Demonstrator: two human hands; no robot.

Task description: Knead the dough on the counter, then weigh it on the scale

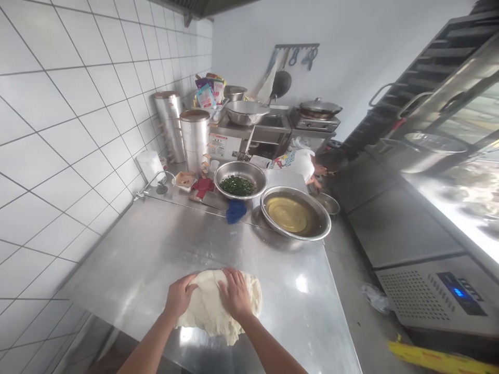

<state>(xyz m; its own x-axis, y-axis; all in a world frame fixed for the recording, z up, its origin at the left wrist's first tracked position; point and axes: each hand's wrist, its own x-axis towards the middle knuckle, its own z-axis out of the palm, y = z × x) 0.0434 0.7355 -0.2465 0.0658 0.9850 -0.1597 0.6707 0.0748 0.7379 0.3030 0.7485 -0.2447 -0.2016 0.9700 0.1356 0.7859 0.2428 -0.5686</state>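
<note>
A big, flattened lump of pale dough [206,311] lies on the steel worktable [156,249] near its front edge. My left hand [179,296] curls over the dough's left edge with bent fingers. My right hand [235,292] lies flat on top of the dough, fingers spread and pressing down. Neither hand lifts the dough off the table.
Beyond the dough stand a steel bowl of yellow liquid [295,214], a bowl of chopped greens [239,180] and a blue cloth [236,210]. Steel canisters [194,136] line the tiled wall. A person [312,165] bends down past the table. A refrigerated counter [421,249] runs along the right.
</note>
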